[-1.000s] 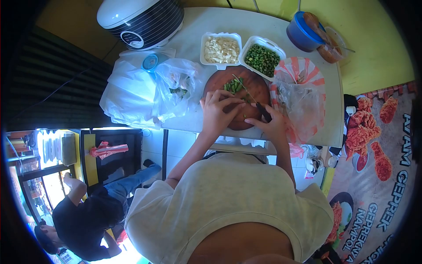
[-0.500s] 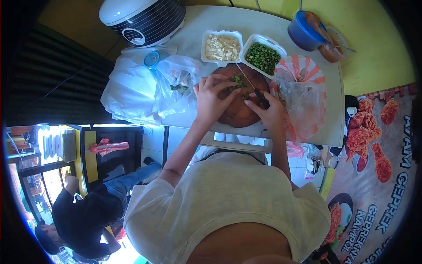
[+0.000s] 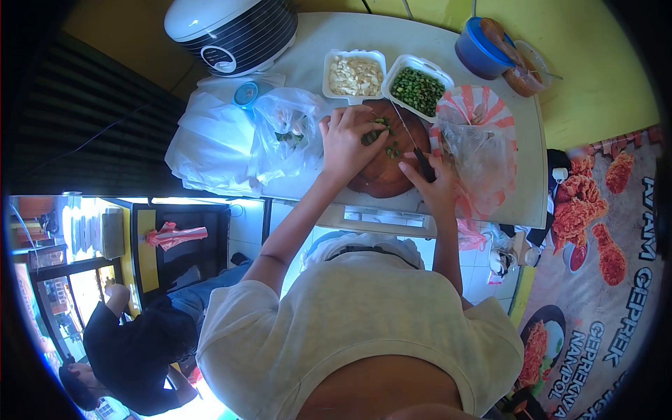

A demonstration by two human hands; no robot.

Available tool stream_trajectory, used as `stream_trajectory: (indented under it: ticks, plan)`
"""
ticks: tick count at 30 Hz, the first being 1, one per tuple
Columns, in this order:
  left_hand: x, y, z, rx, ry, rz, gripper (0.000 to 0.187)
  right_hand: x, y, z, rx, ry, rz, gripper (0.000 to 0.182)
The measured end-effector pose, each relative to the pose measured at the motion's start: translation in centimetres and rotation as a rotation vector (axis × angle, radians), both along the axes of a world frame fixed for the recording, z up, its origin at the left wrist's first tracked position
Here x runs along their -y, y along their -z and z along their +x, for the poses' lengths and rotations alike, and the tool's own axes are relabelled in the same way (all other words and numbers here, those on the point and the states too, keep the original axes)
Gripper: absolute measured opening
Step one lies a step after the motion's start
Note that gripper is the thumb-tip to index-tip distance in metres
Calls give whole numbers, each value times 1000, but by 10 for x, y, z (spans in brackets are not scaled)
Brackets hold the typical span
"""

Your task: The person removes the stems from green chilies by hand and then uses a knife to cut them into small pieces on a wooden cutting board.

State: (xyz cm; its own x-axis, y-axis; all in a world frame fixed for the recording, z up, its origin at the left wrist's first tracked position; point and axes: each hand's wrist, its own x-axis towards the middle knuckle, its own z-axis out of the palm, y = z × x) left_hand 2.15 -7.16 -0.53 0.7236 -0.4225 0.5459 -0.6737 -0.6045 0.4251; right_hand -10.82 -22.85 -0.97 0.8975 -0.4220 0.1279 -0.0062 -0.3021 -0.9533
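My left hand [image 3: 348,143] is closed on green vegetable pieces [image 3: 378,130] over the round wooden board [image 3: 385,178]. My right hand [image 3: 435,183] grips the black handle of a knife [image 3: 423,164], whose thin blade points up and to the left across the board. A few cut green pieces [image 3: 393,150] lie between the two hands. Just beyond the board stand a white foam box of pale slices [image 3: 355,75] and another of chopped greens [image 3: 417,90].
Plastic bags [image 3: 217,150] lie left of the board, and a red-striped bag [image 3: 483,168] lies right. A rice cooker [image 3: 234,38] stands back left, a blue-lidded tub [image 3: 483,49] back right. Another person [image 3: 140,343] is at the lower left.
My hands have moved apart: the right hand and knife have shifted slightly right and down, away from the left hand's fingers. The camera view has shifted a little.
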Motion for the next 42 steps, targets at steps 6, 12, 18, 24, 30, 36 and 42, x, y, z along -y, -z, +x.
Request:
stream_trajectory:
  ticks: [6, 12, 18, 24, 30, 36, 42]
  plan:
    - [-2, -2, 2, 48, 19, 7, 17, -7, -10, -16, -121, -24, 83, 32]
    - [-31, -19, -20, -135, 39, -119, 16, -14, -14, -38, -134, -70, 212, 39]
    - [-53, -1, -49, -206, 142, -62, 19, -26, -34, -67, -306, -269, 360, 39]
    - [-50, 3, -57, -257, 113, -94, 19, -42, -30, -78, -365, -249, 279, 44]
    - [-50, 6, -57, -268, 104, -109, 19, -48, -21, -80, -324, -225, 177, 46]
    - [-49, 8, -58, -287, 84, -125, 19, -54, -20, -81, -366, -183, 75, 46]
    - [-44, 10, -67, -277, -37, -174, 17, -64, -23, -79, -287, -139, -75, 49]
